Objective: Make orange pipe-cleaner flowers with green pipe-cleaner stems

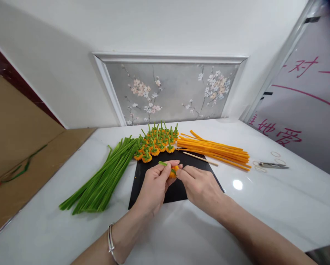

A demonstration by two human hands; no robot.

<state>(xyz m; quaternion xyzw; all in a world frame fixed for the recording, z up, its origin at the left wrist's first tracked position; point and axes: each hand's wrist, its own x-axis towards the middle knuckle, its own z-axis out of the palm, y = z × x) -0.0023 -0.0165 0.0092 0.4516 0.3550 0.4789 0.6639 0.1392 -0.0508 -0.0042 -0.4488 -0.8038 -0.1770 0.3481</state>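
Note:
Above the black mat (176, 195), my two hands meet at a small orange pipe-cleaner pumpkin (172, 174) with green at its top. My left hand (154, 184) is closed around its left side, thumb and fingers pinching it, and a green stem end sticks out over the thumb. From the right, my right hand (200, 186) presses its curled fingers and thumb against the same piece. Fingers cover much of it. Just beyond the hands stand several finished-looking orange pumpkins (155, 150) with upright green stems, grouped close together.
A bundle of green pipe cleaners (106, 176) lies to the left, orange pipe cleaners (214, 147) to the right. A thin wooden stick (200, 159) crosses the mat's back edge. Scissors (273, 165) and rubber bands (275, 154) lie far right. Cardboard (43, 173) borders the white table's left side.

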